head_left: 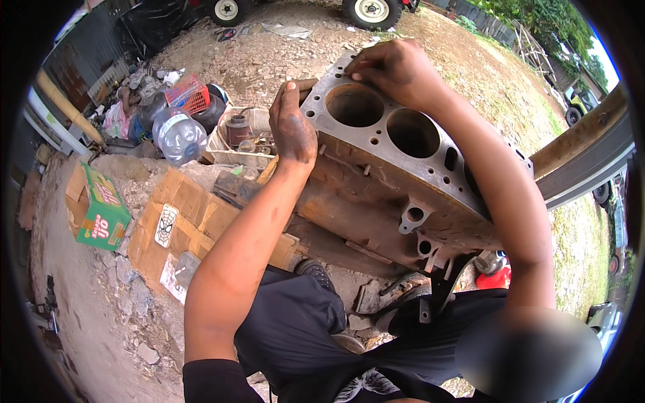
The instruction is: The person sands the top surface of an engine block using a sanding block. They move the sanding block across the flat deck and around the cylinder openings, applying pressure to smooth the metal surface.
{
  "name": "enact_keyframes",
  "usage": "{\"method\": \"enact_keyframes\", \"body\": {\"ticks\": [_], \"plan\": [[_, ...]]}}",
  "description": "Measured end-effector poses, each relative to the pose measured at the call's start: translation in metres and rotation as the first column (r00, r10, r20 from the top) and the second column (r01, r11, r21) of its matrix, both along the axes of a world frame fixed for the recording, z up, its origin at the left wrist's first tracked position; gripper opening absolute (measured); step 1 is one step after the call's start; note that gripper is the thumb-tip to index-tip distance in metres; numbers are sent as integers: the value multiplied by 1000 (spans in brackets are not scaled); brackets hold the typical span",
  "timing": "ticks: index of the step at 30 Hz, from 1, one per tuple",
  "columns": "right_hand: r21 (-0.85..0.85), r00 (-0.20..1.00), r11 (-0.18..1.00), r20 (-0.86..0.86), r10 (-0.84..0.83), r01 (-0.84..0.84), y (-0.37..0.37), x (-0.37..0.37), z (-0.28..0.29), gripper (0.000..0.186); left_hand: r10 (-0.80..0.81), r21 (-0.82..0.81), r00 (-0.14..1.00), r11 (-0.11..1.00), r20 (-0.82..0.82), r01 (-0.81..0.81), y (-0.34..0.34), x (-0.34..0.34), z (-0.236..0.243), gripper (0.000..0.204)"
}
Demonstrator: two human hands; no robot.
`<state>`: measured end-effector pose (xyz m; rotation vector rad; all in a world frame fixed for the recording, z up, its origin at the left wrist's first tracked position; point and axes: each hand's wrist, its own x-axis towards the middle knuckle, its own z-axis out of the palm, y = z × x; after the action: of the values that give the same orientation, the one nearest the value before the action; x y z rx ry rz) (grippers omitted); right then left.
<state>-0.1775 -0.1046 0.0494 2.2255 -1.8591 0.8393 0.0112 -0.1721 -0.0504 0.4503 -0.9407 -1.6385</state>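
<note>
A rusty brown engine block [363, 195] stands tilted in front of me, its grey machined top face showing round cylinder bores. At the block's left end is my left hand [293, 131], dark with grime; its thumb points up and its fingers wrap round the end. My right hand [396, 70] rests over the far edge of the top face, above the first bore. Its fingers are curled together, with the tips down by the small holes near the far left corner. Whatever they pinch, if anything, is hidden. My right forearm crosses above the bores at the right.
A cardboard sheet [178, 225] and a green box [101, 208] lie at the left. Behind them are a clear plastic bottle [180, 138], a red crate [188, 95] and a pale bin [259, 124] of parts. A wooden beam [584, 138] stands right; vehicle wheels [371, 10] show far off.
</note>
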Motion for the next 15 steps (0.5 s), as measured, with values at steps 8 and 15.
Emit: {"method": "enact_keyframes", "body": {"ticks": [8,15], "plan": [[-40,999,999,28,-30,31,-10,7,-6,15,1,15,999,1000,35,-1,3,-3,0,47],[-93,998,994,-25,-60,58,-14,14,-6,14,146,-25,989,989,-1,-146,-2,-14,-12,39]]}}
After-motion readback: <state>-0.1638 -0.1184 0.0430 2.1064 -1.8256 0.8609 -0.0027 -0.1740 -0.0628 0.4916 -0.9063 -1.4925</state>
